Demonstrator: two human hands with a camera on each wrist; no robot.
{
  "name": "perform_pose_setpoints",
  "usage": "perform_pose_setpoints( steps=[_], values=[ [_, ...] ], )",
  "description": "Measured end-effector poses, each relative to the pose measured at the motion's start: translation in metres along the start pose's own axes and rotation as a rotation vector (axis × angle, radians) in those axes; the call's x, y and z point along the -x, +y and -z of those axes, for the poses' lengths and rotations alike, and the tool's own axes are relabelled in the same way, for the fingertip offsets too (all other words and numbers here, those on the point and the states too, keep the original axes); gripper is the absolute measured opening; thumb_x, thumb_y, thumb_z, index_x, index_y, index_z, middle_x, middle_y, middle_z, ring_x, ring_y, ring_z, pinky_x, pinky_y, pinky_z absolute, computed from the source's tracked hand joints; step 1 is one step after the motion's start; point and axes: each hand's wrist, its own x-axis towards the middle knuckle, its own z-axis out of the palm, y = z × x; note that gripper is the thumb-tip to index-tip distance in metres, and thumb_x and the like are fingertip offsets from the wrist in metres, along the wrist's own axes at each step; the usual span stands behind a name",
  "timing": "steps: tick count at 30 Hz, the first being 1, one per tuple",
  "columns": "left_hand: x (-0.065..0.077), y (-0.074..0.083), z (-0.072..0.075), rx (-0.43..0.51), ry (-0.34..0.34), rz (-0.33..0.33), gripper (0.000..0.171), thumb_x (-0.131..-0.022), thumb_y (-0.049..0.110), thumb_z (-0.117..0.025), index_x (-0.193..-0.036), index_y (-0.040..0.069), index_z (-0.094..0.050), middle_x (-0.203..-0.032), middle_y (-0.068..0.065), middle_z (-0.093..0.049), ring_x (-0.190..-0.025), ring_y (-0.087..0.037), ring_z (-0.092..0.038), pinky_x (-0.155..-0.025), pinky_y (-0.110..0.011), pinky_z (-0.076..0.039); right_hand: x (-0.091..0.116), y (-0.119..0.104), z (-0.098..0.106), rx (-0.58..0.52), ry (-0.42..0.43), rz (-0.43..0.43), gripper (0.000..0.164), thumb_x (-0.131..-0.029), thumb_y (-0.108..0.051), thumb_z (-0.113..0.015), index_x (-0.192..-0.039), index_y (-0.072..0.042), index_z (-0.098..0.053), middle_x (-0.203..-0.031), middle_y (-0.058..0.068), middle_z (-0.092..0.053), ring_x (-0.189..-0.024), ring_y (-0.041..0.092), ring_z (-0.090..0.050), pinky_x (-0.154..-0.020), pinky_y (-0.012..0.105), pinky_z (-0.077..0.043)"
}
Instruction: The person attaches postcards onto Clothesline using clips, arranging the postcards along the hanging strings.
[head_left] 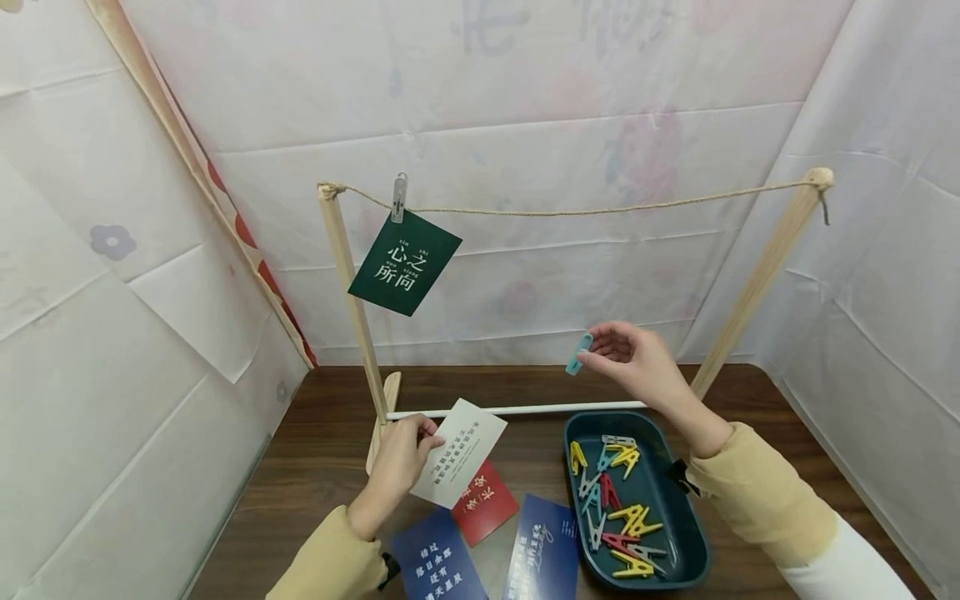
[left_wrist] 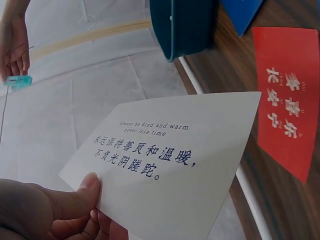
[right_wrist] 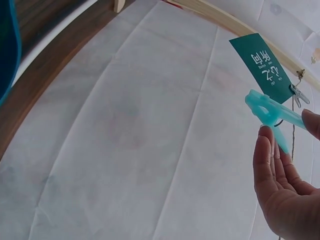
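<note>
The right hand [head_left: 637, 367] has a narrow grip, thumb on one side and fingertips on the other, pinching a light-blue plastic clothespin [right_wrist: 270, 117] by its handle end. The handles stand apart in a V, and the nose points away from the palm. In the head view the clothespin lies just left of that grip, its long axis steep, leaning from upper right to lower left.

The left hand [head_left: 401, 458] pinches a white printed card [head_left: 467, 446] at its left long edge, thumb on the printed face. From this grip the card reaches out to the right, long axis slanting up and away, most of it free.

The key relation is height: the twine [head_left: 555, 214] runs crosswise above both grips, touched by neither. The right grip looks nearer to it; the left is lower, towards the surface [head_left: 300, 483]. The card's free side faces the clothespin, with a clear gap between; true depth to the twine is hard to judge.

Farther out, up and left of the right grip, a dark green card [head_left: 405, 262] hangs tilted from a grey clip [head_left: 399, 200] near the left post [head_left: 352, 308]. Below the right grip sits a dark teal tray [head_left: 697, 533] of clothespins; just right of and below the left grip lies a red card [head_left: 491, 504].
</note>
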Motion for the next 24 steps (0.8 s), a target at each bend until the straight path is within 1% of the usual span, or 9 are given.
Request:
perform_pose_setpoints(
  steps=[3,6,14,20,24],
  values=[
    [-0.004,0.005,0.000,0.004,0.009,-0.006,0.012,-0.074,0.005,-0.070,-0.069,0.004,-0.058,-0.060,0.000,-0.053,-0.051,-0.008,-0.045,-0.047,-0.022,-0.038,-0.006,-0.003,-0.001,0.012,0.003,0.005,0.032,-0.080,-0.021,-0.067,-0.102,-0.001,-0.057,-0.089,0.009,-0.060,-0.078,0.017,-0.059,-0.066,0.024,-0.047],
    [-0.008,0.009,0.000,0.028,0.007,-0.004,0.011,-0.075,0.004,-0.069,-0.070,0.004,-0.059,-0.061,-0.001,-0.054,-0.051,-0.008,-0.046,-0.047,-0.022,-0.038,-0.012,-0.007,-0.001,0.017,0.004,0.014,0.032,-0.080,-0.024,-0.066,-0.102,-0.002,-0.057,-0.089,0.008,-0.060,-0.078,0.017,-0.058,-0.066,0.025,-0.047],
    [-0.022,0.019,-0.001,0.057,0.019,-0.025,0.011,-0.075,0.004,-0.068,-0.071,0.003,-0.059,-0.063,-0.002,-0.055,-0.053,-0.009,-0.047,-0.049,-0.023,-0.040,-0.027,-0.017,-0.004,-0.017,0.025,0.053,0.029,-0.080,-0.017,-0.067,-0.101,0.001,-0.058,-0.087,0.010,-0.061,-0.076,0.017,-0.059,-0.066,0.022,-0.047],
    [-0.030,0.028,-0.002,0.080,0.021,-0.029,0.011,-0.077,0.006,-0.068,-0.071,0.005,-0.059,-0.063,-0.002,-0.055,-0.053,-0.010,-0.046,-0.050,-0.024,-0.038,-0.038,-0.022,-0.005,-0.018,0.034,0.081,0.028,-0.079,-0.017,-0.067,-0.099,0.000,-0.058,-0.086,0.010,-0.061,-0.075,0.017,-0.059,-0.067,0.022,-0.047],
    [-0.037,0.034,-0.001,0.082,0.041,-0.041,0.011,-0.077,0.007,-0.068,-0.071,0.005,-0.059,-0.063,-0.001,-0.055,-0.054,-0.010,-0.046,-0.051,-0.024,-0.038,-0.037,-0.049,-0.004,0.008,0.039,0.073,0.025,-0.080,-0.008,-0.065,-0.099,0.006,-0.057,-0.087,0.016,-0.060,-0.077,0.024,-0.059,-0.067,0.023,-0.047]
  ],
)
